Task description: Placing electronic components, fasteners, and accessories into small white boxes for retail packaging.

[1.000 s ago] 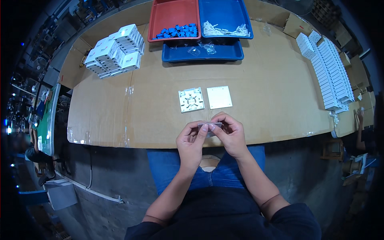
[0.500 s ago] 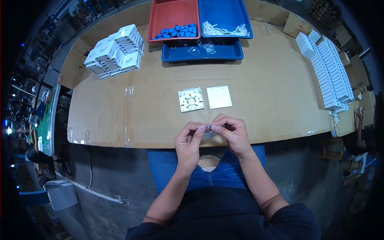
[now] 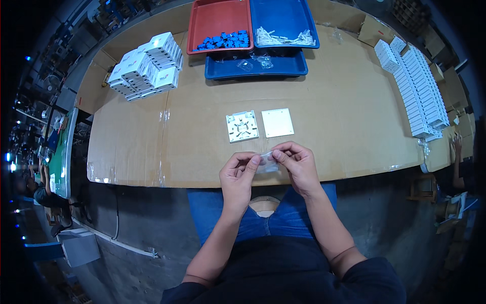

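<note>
Thin, clear plastic bag (image 3: 267, 165), in pinched fingers of left hand (image 3: 237, 178) and right hand (image 3: 302, 171), at cardboard-topped bench (image 3: 202, 126).

We cannot tell whether the clear bag (image 3: 267, 165) holds anything. We see the red tray (image 3: 220, 19) and upper blue tray (image 3: 282, 16) cut off above.

The tabletop (image 3: 202, 111) over there's covered w/ brown cardboard (image 3: 349, 121), clear tape (image 3: 161, 152) on its L part. Piled white boxes (image 3: 136, 68) far L, long white stacks (image 3: 417, 96) far R, low blue tray (image 3: 228, 71) back ctr. Nr front ctr: white sq. case (image 3: 242, 126), inner side up, & plain white plate (image 3: 278, 122) just beside.
</note>
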### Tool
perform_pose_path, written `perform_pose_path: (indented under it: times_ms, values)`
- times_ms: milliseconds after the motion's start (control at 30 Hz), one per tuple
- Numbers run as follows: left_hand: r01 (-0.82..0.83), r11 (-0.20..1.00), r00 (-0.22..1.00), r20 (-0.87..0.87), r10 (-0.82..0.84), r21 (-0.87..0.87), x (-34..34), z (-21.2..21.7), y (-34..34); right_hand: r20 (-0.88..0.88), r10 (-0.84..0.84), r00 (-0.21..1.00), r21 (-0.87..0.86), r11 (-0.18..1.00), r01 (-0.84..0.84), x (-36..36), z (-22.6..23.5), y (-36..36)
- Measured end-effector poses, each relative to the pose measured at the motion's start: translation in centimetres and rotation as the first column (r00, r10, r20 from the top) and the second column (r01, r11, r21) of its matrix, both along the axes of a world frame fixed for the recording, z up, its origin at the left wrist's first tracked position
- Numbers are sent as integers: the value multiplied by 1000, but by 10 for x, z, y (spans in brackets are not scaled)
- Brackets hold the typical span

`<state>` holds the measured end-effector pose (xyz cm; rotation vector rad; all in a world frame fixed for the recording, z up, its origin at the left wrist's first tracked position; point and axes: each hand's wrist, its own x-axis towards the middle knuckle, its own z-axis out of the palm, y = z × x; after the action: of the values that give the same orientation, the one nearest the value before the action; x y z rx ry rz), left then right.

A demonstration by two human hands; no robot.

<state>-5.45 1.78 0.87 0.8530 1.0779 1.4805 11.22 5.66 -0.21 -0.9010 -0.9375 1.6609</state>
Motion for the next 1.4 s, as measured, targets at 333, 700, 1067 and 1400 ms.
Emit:
perform_pose_path:
  times_ms: [333,700,1067,1400]
  values:
    - [15,998,990,141,-5,-67,1,-1,-1,5,36,999,54,998,-36,1,-2,1]
    - [66,997,997,27,-65,-32,-7,-8,2,88,86,992,43,995,-90,-6,6,-5]
    - [134,990,987,-85,-137,-42,-17,-12,8,39,57,998,157,986,-63,3,-6,2]
    - [297,895,931,310,-194,-334,-25,-24,5,115,125,985,294,943,-154,17,10,9]
